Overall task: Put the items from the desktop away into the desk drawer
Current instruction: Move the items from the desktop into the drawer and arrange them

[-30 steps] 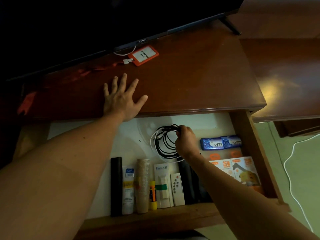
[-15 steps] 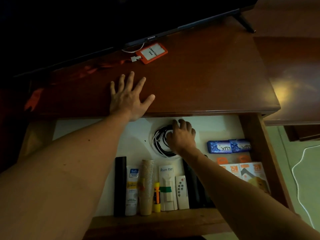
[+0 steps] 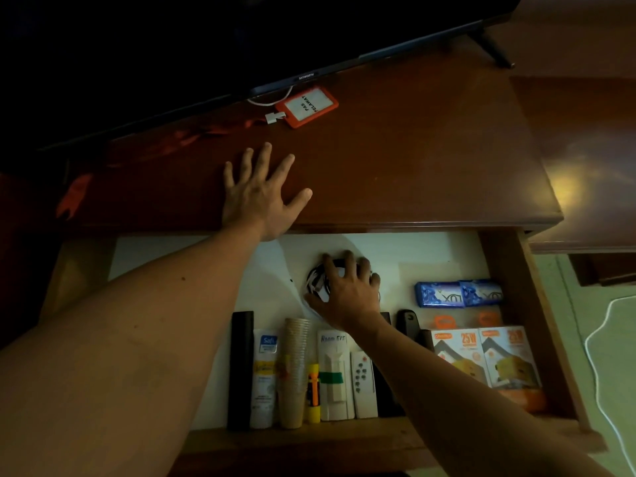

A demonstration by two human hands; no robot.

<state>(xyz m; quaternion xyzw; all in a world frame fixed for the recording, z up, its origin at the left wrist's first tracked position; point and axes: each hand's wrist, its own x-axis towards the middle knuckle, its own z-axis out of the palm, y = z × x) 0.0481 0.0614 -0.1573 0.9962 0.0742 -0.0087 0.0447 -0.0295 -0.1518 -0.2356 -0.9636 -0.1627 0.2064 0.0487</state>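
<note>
Right hand (image 3: 346, 294) presses spread fingers onto the coiled cable (image 3: 315, 278) in the drawer (image 3: 509, 304), gripping nothing; left hand (image 3: 261, 197) lies flat, open, on the desktop (image 3: 430, 160); next target, likely: the orange badge holder (image 3: 308, 106), far side.

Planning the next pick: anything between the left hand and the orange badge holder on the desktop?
Nothing visible. The left hand lies flat on the desktop, and only bare wood separates it from the orange badge holder by the TV's lower edge.

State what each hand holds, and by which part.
Right hand is spread on top of the coiled cable in the drawer, not gripping it. Left hand lies flat on the desktop, holding nothing.
</note>
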